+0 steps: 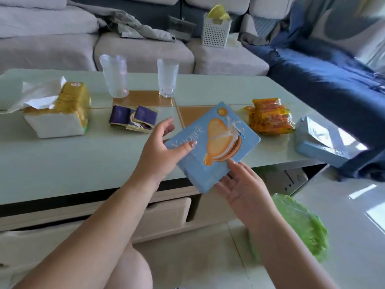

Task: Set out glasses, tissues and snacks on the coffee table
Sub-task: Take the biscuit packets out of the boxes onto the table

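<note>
Head view looks down at a blue biscuit box [212, 147] held tilted above the near edge of the coffee table [62, 159], one corner pointing far, toward the middle of the table, and one corner near. The left hand [160, 151] grips the box's left edge, thumb lying across the printed face and fingers curled behind. The right hand [243, 188] sits palm up under the near right corner, fingers relaxed and spread, a fingertip touching the box's edge; it supports rather than clamps.

The box looks like thin, stiff cardboard: probably light, easy to dent if squeezed on its broad faces, and its contents likely brittle. Holding it by the edges, as the left hand does, seems the safer way, and it should be laid down flat rather than dropped.

Both forearms reach forward from the near side, the left wrist bent inward, the right wrist turned up.

Already on the table: two clear glasses [115, 76] at the far side, a tissue pack [60, 113] at the left, purple snack packets [133, 118] near the middle, orange snack packs [270, 116] at the right, and a pale blue bag [325, 140] at the right edge.
</note>
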Tool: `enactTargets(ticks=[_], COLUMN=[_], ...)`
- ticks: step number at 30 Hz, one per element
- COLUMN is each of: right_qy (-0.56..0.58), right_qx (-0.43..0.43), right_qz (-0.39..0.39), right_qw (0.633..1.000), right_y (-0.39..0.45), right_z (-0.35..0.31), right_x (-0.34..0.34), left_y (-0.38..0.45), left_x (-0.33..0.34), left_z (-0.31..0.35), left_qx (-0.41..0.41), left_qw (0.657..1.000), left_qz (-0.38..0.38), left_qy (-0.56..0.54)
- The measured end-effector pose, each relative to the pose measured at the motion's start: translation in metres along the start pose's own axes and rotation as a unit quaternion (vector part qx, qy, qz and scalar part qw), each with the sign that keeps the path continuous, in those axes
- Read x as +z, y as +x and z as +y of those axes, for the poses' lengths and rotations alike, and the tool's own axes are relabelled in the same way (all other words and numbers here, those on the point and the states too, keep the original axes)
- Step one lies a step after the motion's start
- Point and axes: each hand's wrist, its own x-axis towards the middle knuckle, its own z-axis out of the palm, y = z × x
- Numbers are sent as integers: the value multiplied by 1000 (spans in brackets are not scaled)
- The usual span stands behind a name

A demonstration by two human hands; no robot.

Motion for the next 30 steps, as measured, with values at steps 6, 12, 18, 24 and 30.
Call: enactTargets(ticks=[6, 12, 18, 24, 30], right_qy=[89, 69, 7, -431, -371], right_qx=[-59, -66, -139, -296, -270], right_qz=[59, 34, 65, 97, 164], right_qw=[992, 995, 988, 847, 873], right_y=[8, 23, 34, 35, 37], right_z=[-22, -27, -56, -69, -63], right_x=[-46, -53, -71, -86, -82], left_y=[6, 14, 44, 54, 41], left_x=[86, 109, 88, 64, 82], left_z=[-4, -16, -11, -7, -11], left_qx=[-132, -131, -106, -91, -155], left_qw=[974, 946, 953, 950, 908], left_qz=[-58, -122, -152, -256, -197], left_qy=[-174, -270, -239, -157, -337])
